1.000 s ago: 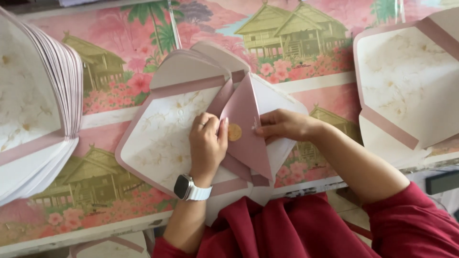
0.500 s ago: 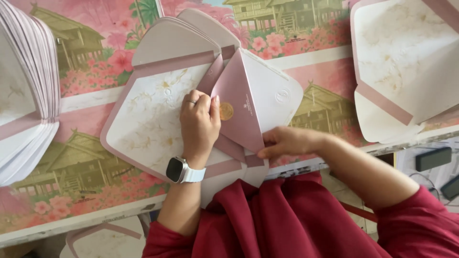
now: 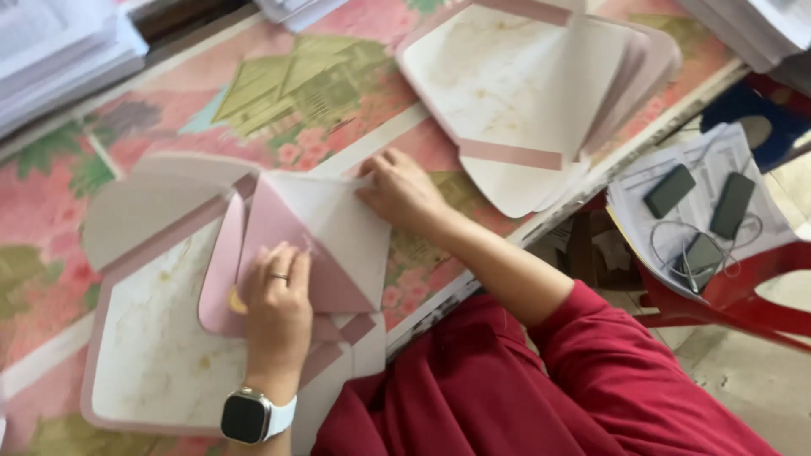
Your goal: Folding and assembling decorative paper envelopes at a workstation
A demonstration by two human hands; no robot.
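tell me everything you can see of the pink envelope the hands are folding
The envelope looks like stiff card, dusty pink outside with a cream marbled lining. Its flaps are folded inward, meeting in a triangle shape, with a small gold round spot near the left flap. It lies flat on an unfolded envelope sheet. The left hand presses its lower middle; the right hand holds its upper right corner.

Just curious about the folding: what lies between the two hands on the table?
In the head view, a folded pink flap of the envelope spans from the left hand to the right hand; both hands press on it.
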